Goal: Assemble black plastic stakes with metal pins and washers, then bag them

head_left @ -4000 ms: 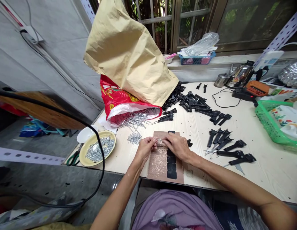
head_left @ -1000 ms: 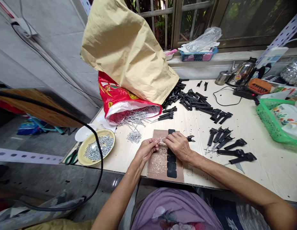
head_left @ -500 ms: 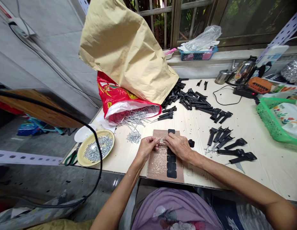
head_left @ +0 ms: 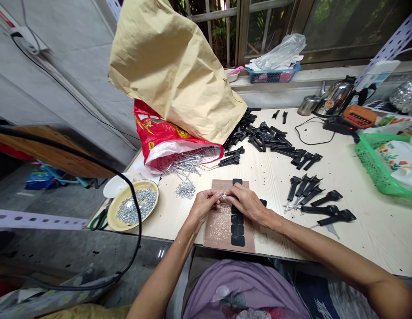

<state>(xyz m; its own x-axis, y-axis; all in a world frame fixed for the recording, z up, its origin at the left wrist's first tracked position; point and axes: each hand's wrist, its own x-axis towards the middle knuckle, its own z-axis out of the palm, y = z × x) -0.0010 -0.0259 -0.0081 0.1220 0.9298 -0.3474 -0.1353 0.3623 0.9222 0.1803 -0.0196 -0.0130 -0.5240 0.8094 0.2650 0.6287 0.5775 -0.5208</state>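
left hand (head_left: pixel 203 206) + right hand (head_left: pixel 247 203) | pinching metal pin (head_left: pixel 224 195) | above brown board (head_left: pixel 221 228)

The pale tabletop (head_left: pixel 359 177) carries a brown board (head_left: pixel 221 228) under the left hand (head_left: pixel 202 208) and right hand (head_left: pixel 247 204), a yellow dish (head_left: pixel 133 212) to their left, black parts (head_left: pixel 310 195) to their right, and a red bag (head_left: pixel 159 137) beyond them.

2 hands (head_left: pixel 204 207) (head_left: pixel 247 204), 2 bags (head_left: pixel 174 71) (head_left: pixel 159 137), 1 plate (head_left: pixel 126 226)

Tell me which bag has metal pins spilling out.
The red bag, lying under the brown paper sack: pins fan out of its open end, while black plastic parts lie at the sack's mouth.
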